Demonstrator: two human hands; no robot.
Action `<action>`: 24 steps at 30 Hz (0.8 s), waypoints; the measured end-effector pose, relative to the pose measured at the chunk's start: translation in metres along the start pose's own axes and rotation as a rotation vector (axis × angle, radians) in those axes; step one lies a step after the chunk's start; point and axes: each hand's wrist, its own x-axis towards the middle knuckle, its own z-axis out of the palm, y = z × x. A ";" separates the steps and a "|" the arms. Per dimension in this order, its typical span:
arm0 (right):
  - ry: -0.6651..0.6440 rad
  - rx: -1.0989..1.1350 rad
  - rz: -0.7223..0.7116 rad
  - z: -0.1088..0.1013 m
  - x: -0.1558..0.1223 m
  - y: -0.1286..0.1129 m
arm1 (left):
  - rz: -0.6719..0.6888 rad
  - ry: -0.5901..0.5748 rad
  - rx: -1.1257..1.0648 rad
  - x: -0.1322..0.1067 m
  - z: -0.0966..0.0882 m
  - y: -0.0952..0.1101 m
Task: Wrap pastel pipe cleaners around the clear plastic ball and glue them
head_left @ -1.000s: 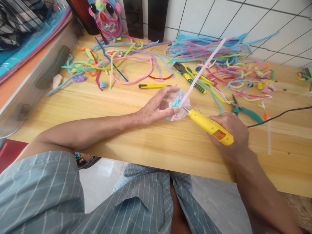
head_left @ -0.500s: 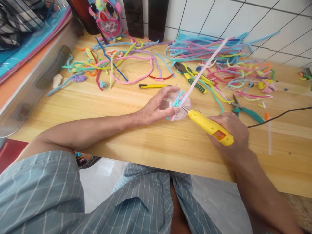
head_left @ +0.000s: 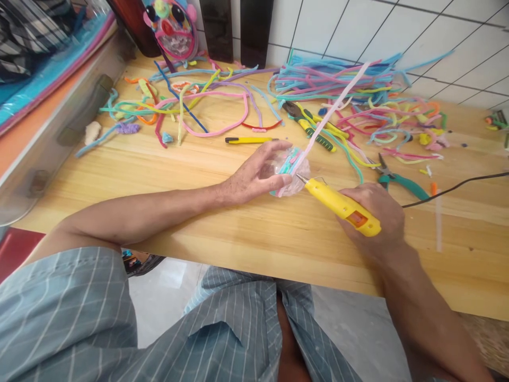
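A pale wooden table (head_left: 191,233) spans the frame, meeting a white tiled wall (head_left: 318,26) at upper right and a translucent bin (head_left: 45,170) at left, with grey floor (head_left: 167,289) below its edge. At centre, the left hand (head_left: 252,180) curls thumb and fingers around a clear plastic piece (head_left: 302,184) bearing coloured strips; right of centre, the right hand (head_left: 376,217) is wrapped around a yellow glue gun (head_left: 330,200), nozzle at that piece. Fuzzy stems (head_left: 334,79) litter the upper half, near green-handled pliers (head_left: 409,185) at right.

Behind the plastic piece (head_left: 301,183), a cutter (head_left: 248,140) lies on the table (head_left: 238,233) — pliers (head_left: 308,128) to its right, bundled strips (head_left: 310,77) farther back.
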 end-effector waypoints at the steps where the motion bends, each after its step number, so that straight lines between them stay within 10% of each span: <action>1: -0.031 -0.007 0.039 0.000 -0.001 0.001 | -0.001 -0.003 0.001 0.000 0.000 0.000; 24: -0.115 0.004 0.157 -0.004 -0.004 0.001 | 0.005 0.002 -0.023 0.000 0.000 -0.001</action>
